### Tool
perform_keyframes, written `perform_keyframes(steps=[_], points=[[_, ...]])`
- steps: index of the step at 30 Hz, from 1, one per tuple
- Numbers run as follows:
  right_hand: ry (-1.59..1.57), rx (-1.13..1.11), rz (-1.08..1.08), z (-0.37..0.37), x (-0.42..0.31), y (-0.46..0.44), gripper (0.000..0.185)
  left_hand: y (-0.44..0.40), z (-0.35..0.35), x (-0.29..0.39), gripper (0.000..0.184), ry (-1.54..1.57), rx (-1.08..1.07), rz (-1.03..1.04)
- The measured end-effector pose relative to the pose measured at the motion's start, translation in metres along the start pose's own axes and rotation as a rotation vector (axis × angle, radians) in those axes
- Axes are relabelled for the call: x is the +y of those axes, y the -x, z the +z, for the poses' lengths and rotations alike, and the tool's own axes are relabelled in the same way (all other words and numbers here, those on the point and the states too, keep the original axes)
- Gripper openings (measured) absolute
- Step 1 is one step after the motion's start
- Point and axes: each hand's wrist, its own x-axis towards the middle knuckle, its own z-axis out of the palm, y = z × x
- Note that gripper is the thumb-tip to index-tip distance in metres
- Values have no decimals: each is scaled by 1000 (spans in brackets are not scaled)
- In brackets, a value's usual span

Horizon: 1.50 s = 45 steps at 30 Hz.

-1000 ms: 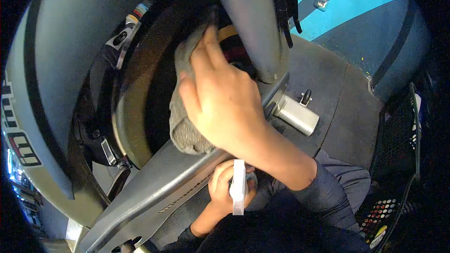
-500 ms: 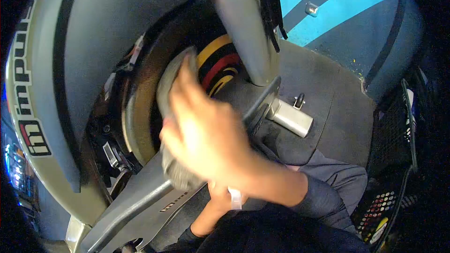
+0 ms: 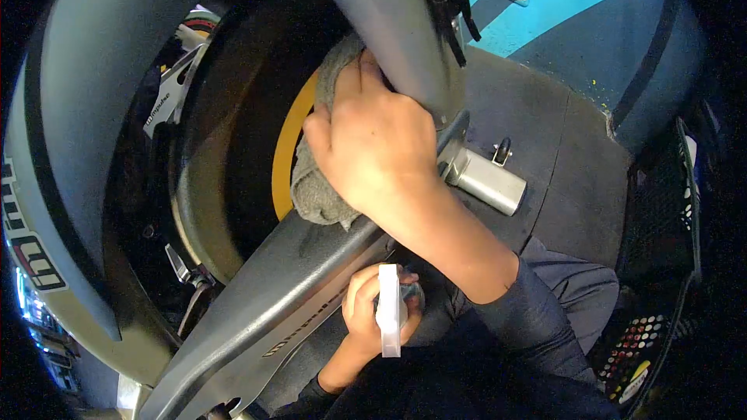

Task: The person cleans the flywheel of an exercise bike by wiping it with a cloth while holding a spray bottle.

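Note:
My right hand point(image 3: 377, 140) is closed on a grey cloth point(image 3: 323, 194), pressing it against the face of the flywheel point(image 3: 292, 140) of an exercise bike. The fingertips are partly hidden behind the bike's slanted grey tube point(image 3: 381, 23). Lower down, beside the bike's frame beam point(image 3: 257, 288), my left hand point(image 3: 362, 307) is wrapped round a spray bottle point(image 3: 391, 311). The bottle's white head faces up, and most of its body is hidden by the fingers.
A large grey side cover point(image 3: 93, 109) stands at the left. To the right of the flywheel a metal cylinder end point(image 3: 490, 183) sticks out over dark floor mat point(image 3: 576, 163). A black perforated basket point(image 3: 650, 264) is at the right, near a blue striped wall point(image 3: 560, 8).
My right hand has moved up and right with the cloth across the flywheel. The spray bottle in my left hand shows more fully. The view has shifted slightly.

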Motion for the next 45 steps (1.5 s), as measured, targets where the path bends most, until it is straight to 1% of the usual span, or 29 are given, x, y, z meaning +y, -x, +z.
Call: perform_keyframes(steps=[1,2,4,6,8,14,16,17,18,20,21,23,24,26,27,28,29,31,34,36,37,38,40,44,45], points=[[-79,21,-20,-1,2,0,46,0,1,1,52,5,-4,2],[-76,24,-19,-3,1,4,46,-1,1,2,53,40,35,-19],[10,-135,-90,-16,-15,21,62,1,4,2,54,85,92,-65],[-53,-170,-164,-19,-30,34,58,13,9,-4,54,81,57,-101],[-86,-122,-222,-21,-43,43,57,13,10,-5,55,78,45,-114],[-108,-142,-203,-15,-38,37,56,8,7,-1,57,58,45,-122],[-43,-40,-174,-8,-25,25,58,6,4,0,57,54,37,-127],[35,-69,-150,-10,-17,19,63,5,3,0,58,49,33,-126],[-8,-70,-90,-10,-10,13,51,4,2,1,58,36,7,-111],[-23,17,-53,3,5,1,51,1,0,-4,58,-18,-57,1],[-21,22,-55,1,5,2,51,-1,0,-3,58,-17,-54,6],[-59,36,-22,0,3,3,51,-4,1,2,56,-12,19,-9],[-60,39,-28,-6,-3,6,51,-3,1,2,56,-15,25,-6],[-13,-132,-82,-19,-18,24,51,8,4,-1,54,68,66,-122],[-59,-90,-166,-14,-22,33,52,33,10,-20,54,62,36,-117],[-70,-95,-190,-18,-30,37,63,15,1,-11,54,89,-74,-37],[-99,-102,-206,-19,-32,39,63,16,3,-14,54,98,-96,-42],[-136,-107,-222,-20,-33,37,64,21,8,-17,54,96,-62,-76],[-126,-139,-203,-18,-28,32,63,11,7,-7,54,47,9,-93],[59,-50,-141,-9,-16,20,60,0,3,3,55,27,40,-85],[102,-26,-100,-5,-7,14,55,-5,1,7,55,12,44,-71],[79,-7,-42,-2,2,6,51,-6,1,6,55,15,45,-67],[179,163,-110,5,6,4,51,-5,1,2,55,10,-5,-20],[88,97,-132,-3,10,12,50,-5,4,3,55,29,73,-3],[5,48,-181,-8,9,17,44,-4,4,4,55,28,78,-4]])
